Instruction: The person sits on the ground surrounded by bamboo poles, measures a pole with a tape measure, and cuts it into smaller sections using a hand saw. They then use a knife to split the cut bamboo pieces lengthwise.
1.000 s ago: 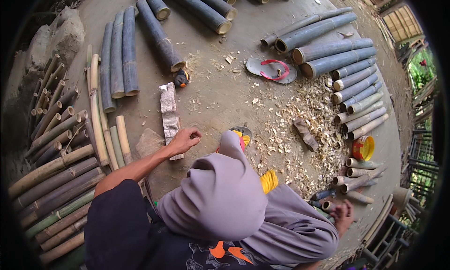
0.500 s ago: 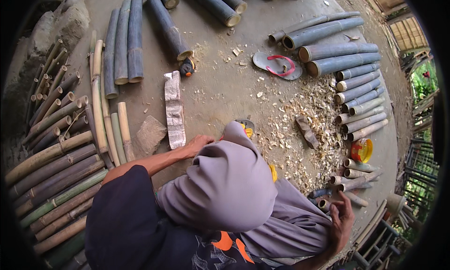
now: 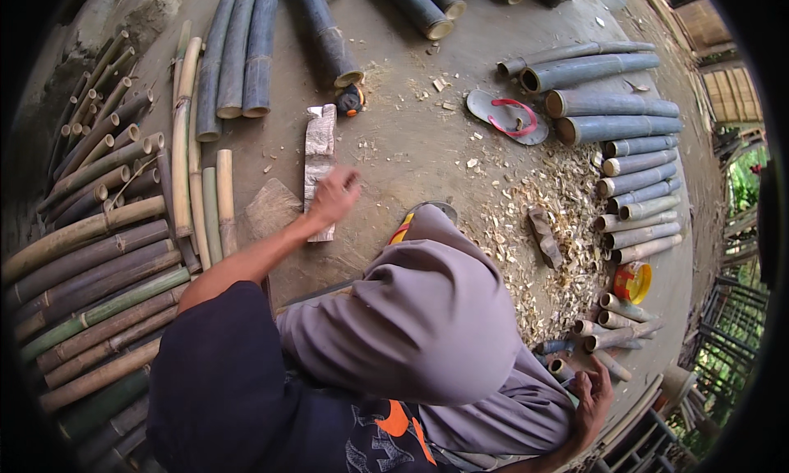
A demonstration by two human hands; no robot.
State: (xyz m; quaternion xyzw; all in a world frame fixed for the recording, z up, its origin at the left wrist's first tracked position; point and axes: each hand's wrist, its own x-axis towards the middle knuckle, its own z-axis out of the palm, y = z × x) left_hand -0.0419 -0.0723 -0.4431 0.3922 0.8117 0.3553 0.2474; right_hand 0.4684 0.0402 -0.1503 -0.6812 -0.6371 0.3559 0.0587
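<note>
My left hand (image 3: 333, 196) hangs over the lower end of a long pale block with a rough, creased surface (image 3: 319, 148). Its fingers are loosely bent and slightly blurred, with nothing visible in them; whether it touches the block I cannot tell. At the lower right, my right hand (image 3: 590, 403) is beside my bent leg with its fingers curled. Something thin and pale may be between those fingers, too small to make out. Close to that hand lie short bamboo pieces (image 3: 612, 337).
Bamboo poles (image 3: 99, 267) are stacked at left, and thick bamboo tubes (image 3: 329, 41) lie at the far side. A tape measure (image 3: 351, 101) sits past the block. Sandal (image 3: 508, 117), wood chips (image 3: 567, 284), a dark wood piece (image 3: 544, 237) and a red-yellow tub (image 3: 632, 282) are at right.
My left hand has moved from beside my knee up and over the pale block. My right hand stays beside my leg, its fingers slightly lower. The whole view has shifted a little.
</note>
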